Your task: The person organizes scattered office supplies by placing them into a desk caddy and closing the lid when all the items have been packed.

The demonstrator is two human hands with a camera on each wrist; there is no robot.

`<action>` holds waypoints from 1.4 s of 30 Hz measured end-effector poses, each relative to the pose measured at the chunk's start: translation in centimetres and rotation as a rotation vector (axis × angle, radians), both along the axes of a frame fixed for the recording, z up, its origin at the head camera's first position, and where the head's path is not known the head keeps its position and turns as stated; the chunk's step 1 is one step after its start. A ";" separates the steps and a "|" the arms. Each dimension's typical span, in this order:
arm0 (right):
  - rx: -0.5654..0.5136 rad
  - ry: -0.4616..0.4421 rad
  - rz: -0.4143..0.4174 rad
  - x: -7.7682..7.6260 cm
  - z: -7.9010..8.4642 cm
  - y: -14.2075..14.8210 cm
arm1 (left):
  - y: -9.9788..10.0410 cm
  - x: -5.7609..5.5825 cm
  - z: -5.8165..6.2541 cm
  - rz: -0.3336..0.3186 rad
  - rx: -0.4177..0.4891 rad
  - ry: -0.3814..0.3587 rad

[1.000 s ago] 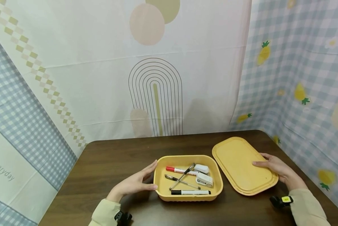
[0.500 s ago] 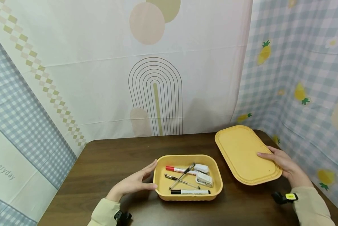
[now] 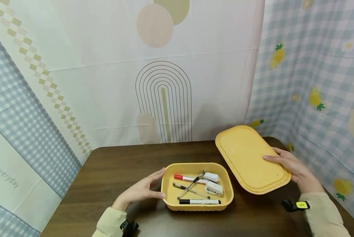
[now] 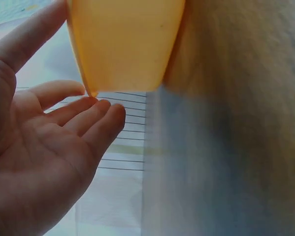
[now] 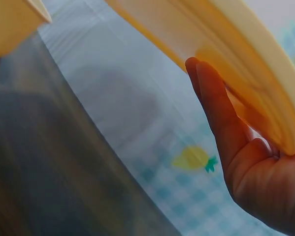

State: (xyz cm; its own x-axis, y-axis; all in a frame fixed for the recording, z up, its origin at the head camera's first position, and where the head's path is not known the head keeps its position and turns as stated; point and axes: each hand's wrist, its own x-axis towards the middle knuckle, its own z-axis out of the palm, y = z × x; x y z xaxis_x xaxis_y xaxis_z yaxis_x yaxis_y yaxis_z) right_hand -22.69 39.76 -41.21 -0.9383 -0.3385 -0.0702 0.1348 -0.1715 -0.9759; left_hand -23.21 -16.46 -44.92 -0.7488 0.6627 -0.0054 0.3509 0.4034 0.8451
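A yellow plastic box [image 3: 197, 209] stands uncovered on the table, its long side across. My left hand [image 3: 138, 192] spans its left end, thumb at the near corner and fingertips at the far one. In the left wrist view the fingers [image 4: 105, 120] are nearly straight against the box wall [image 4: 125, 46]. My right hand [image 3: 290, 166] grips the yellow lid [image 3: 251, 158] by its right end, thumb on top. From the right wrist view, the fingers [image 5: 213, 98] lie along the underside of the lid [image 5: 255, 59], which is held raised and tilted.
Inside the box lie a red-capped marker [image 3: 183, 177], a black-capped marker [image 3: 200, 201], two crossed pens [image 3: 191, 186], a small white stapler [image 3: 214, 189] and another white item [image 3: 211, 177]. A printed curtain [image 3: 224, 82] hangs behind the dark wooden table [image 3: 120, 164].
My right hand has lifted the lid upward, first to the right, then back left toward the box. My left hand and the box have stayed in place.
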 end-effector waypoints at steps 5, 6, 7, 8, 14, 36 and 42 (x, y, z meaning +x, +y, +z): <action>-0.028 0.039 0.102 -0.5 0.4 -1.9 | 0.6 -0.3 0.8 0.079 0.022 0.038; -0.027 0.043 0.120 -0.6 0.5 -2.3 | 0.7 -0.4 1.1 0.096 0.033 0.051; -0.023 0.047 0.137 -0.6 0.6 -2.8 | 0.9 -0.5 1.5 0.108 0.049 0.057; -0.020 0.049 0.152 -0.6 0.7 -3.3 | 1.1 -0.7 1.8 0.118 0.065 0.066; -0.005 0.052 0.236 -0.3 1.5 -6.2 | 2.5 -1.7 4.2 0.168 0.124 0.123; 0.036 0.050 0.417 1.8 2.8 -13.6 | 6.4 -1.6 7.6 0.020 0.258 -0.193; 0.065 0.043 0.413 1.9 3.0 -14.2 | 7.0 -1.0 7.2 -0.018 0.331 -0.341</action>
